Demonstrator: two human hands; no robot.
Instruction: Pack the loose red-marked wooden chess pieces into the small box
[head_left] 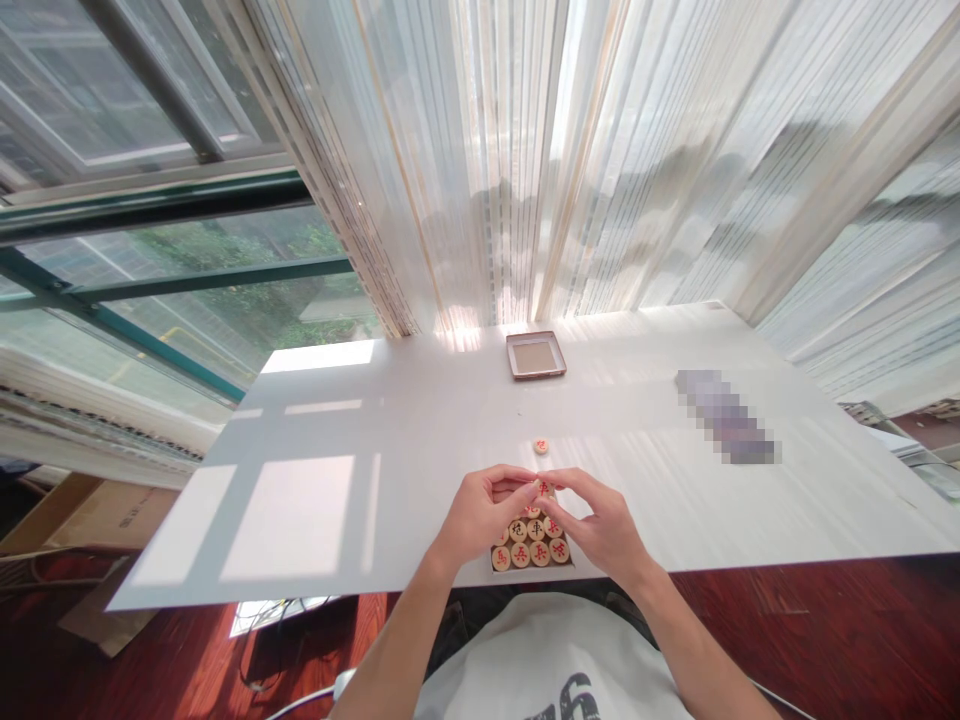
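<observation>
A box (534,571) of round wooden chess pieces with red or black characters lies at the table's near edge, with several pieces in rows. Over its far part, my left hand (487,510) and my right hand (592,515) meet at the fingertips around a piece with a red character (544,489). Both hands are closed on that piece. My fingers partly cover the pieces beneath. One loose piece with a red character (541,447) lies on the table just beyond my hands.
Farther back on the white table (420,420) is an open, shallow box lid (535,357). A blurred, pixelated object (727,417) lies to the right. Curtains (495,160) hang behind the table, and a cardboard box (97,515) stands on the floor at left.
</observation>
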